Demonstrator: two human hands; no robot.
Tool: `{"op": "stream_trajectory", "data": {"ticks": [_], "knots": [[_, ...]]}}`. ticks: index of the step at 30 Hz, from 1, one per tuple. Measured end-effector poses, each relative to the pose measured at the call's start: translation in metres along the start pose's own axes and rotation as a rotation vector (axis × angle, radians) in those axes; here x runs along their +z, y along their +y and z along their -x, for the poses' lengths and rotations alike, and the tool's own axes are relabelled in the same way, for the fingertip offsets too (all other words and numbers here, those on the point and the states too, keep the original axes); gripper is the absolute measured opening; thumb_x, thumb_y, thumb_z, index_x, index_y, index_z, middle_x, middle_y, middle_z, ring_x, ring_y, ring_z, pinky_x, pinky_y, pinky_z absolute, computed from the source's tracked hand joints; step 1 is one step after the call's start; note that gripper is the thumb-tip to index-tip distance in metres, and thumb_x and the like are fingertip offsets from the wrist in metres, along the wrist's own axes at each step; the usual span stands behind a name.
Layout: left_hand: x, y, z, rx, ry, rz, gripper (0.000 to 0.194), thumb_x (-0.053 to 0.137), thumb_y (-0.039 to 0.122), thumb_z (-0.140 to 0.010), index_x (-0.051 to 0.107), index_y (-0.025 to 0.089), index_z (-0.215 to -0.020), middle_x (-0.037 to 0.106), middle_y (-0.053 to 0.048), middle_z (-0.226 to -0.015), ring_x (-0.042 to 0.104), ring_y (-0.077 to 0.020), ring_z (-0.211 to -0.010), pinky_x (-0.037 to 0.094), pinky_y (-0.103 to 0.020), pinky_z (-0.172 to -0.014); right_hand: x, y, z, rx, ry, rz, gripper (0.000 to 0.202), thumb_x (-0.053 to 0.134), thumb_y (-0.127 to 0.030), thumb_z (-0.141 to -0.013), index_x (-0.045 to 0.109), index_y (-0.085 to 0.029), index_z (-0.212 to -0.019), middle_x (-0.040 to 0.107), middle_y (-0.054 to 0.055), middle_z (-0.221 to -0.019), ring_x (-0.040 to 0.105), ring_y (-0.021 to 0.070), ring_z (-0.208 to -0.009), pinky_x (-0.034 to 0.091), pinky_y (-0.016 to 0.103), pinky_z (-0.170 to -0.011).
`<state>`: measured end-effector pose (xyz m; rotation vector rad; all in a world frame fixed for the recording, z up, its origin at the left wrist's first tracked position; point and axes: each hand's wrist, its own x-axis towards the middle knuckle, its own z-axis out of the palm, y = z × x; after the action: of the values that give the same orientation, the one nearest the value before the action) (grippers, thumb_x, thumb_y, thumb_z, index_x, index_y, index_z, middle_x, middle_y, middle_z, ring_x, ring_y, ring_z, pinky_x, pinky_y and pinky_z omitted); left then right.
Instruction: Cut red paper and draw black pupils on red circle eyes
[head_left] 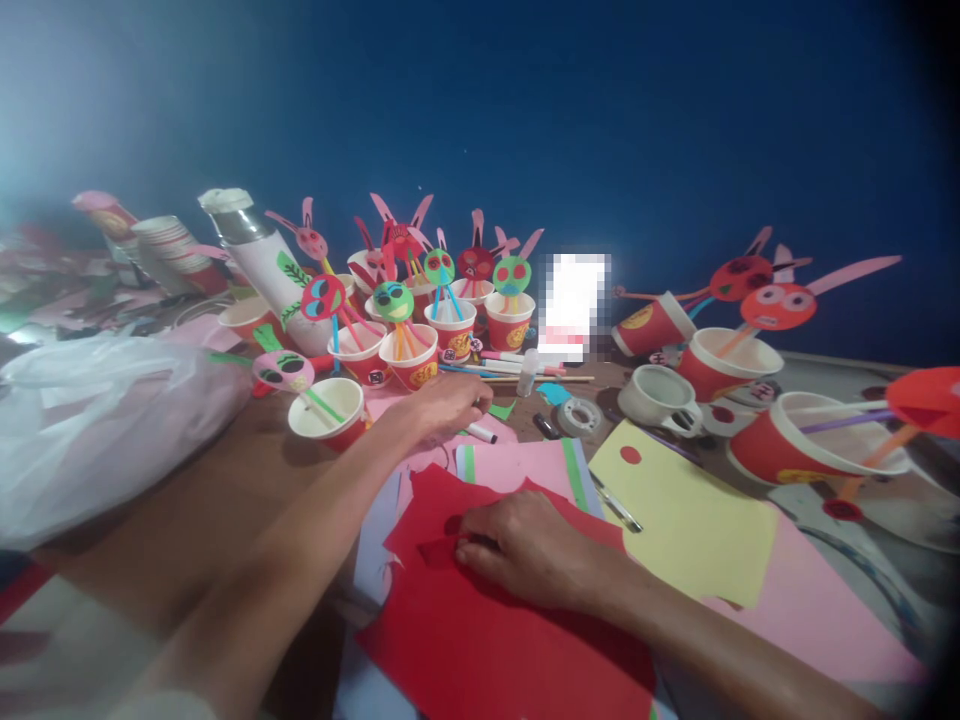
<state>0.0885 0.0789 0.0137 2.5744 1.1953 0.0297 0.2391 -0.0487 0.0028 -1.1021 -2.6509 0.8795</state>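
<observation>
My left hand (454, 402) reaches forward over the cluttered middle of the table, its fingers curled down. What they hold, if anything, is hidden. A capped marker (481, 433) and a green paper scrap (502, 411) lie right beside it. Nearer to me, my right hand (517, 548) rests on a large sheet of red paper (517, 640) with ragged cut edges. Its fingers are closed at a small dark red paper piece (435, 554). Under the red sheet lies pink paper (517, 468) with green strips.
Red paper cups (509, 325) with paper-faced straw figures stand along the back and right. A white mug (651, 398), a tape roll (580, 415) and a pen (619, 504) on yellow paper (690, 510) lie at right. At left are a plastic bag (112, 430) and a thermos (262, 260).
</observation>
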Motion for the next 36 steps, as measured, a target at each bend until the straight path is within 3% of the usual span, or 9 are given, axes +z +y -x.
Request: {"op": "stream_trajectory", "data": {"ticks": [9, 15, 18, 24, 28, 36], "knots": [[0.009, 0.0, 0.002, 0.016, 0.035, -0.011, 0.021, 0.041, 0.024, -0.081, 0.057, 0.018, -0.069, 0.061, -0.004, -0.078, 0.051, -0.0155, -0.066, 0.028, -0.028, -0.054, 0.002, 0.002, 0.0, -0.032, 0.019, 0.02, 0.021, 0.047, -0.023, -0.087, 0.062, -0.018, -0.073, 0.069, 0.0, -0.072, 0.055, 0.0101, -0.061, 0.028, 0.022, -0.055], [0.003, 0.0, 0.005, 0.054, 0.003, 0.02, 0.016, 0.044, 0.025, -0.079, 0.06, 0.021, -0.078, 0.061, -0.001, -0.086, 0.055, -0.0155, -0.075, 0.033, -0.025, -0.059, 0.001, 0.001, 0.0, -0.016, 0.007, 0.018, 0.02, 0.048, -0.023, -0.086, 0.063, -0.018, -0.074, 0.069, 0.001, -0.073, 0.055, 0.0105, -0.061, 0.028, 0.022, -0.054], [0.003, -0.001, 0.003, 0.053, -0.014, 0.025, 0.017, 0.045, 0.026, -0.079, 0.06, 0.02, -0.073, 0.061, -0.001, -0.083, 0.054, -0.0152, -0.072, 0.033, -0.025, -0.058, 0.0, 0.0, 0.0, -0.007, -0.004, 0.018, 0.021, 0.048, -0.023, -0.086, 0.064, -0.018, -0.074, 0.069, 0.001, -0.073, 0.056, 0.0112, -0.062, 0.029, 0.022, -0.055], [0.008, 0.004, 0.006, -0.004, 0.023, 0.022, 0.019, 0.041, 0.024, -0.082, 0.058, 0.018, -0.075, 0.061, -0.004, -0.083, 0.054, -0.0163, -0.07, 0.033, -0.027, -0.056, -0.001, -0.001, 0.0, 0.009, -0.017, 0.02, 0.022, 0.048, -0.023, -0.087, 0.064, -0.017, -0.075, 0.069, 0.002, -0.074, 0.057, 0.0123, -0.063, 0.029, 0.022, -0.056], [-0.002, 0.008, 0.009, -0.067, 0.086, 0.039, 0.019, 0.038, 0.022, -0.083, 0.057, 0.019, -0.082, 0.061, -0.004, -0.089, 0.054, -0.0163, -0.074, 0.036, -0.026, -0.059, -0.001, -0.001, 0.0, 0.011, -0.016, 0.012, 0.022, 0.047, -0.024, -0.087, 0.064, -0.018, -0.074, 0.069, 0.002, -0.074, 0.056, 0.0122, -0.063, 0.029, 0.022, -0.056], [-0.015, 0.0, 0.015, -0.19, 0.194, 0.057, 0.016, 0.037, 0.018, -0.079, 0.052, 0.019, -0.079, 0.057, -0.001, -0.072, 0.051, -0.0139, -0.062, 0.034, -0.025, -0.052, -0.001, -0.001, 0.001, 0.003, 0.002, 0.004, 0.022, 0.047, -0.023, -0.086, 0.063, -0.017, -0.072, 0.067, 0.002, -0.071, 0.054, 0.0114, -0.061, 0.03, 0.022, -0.056]]}}
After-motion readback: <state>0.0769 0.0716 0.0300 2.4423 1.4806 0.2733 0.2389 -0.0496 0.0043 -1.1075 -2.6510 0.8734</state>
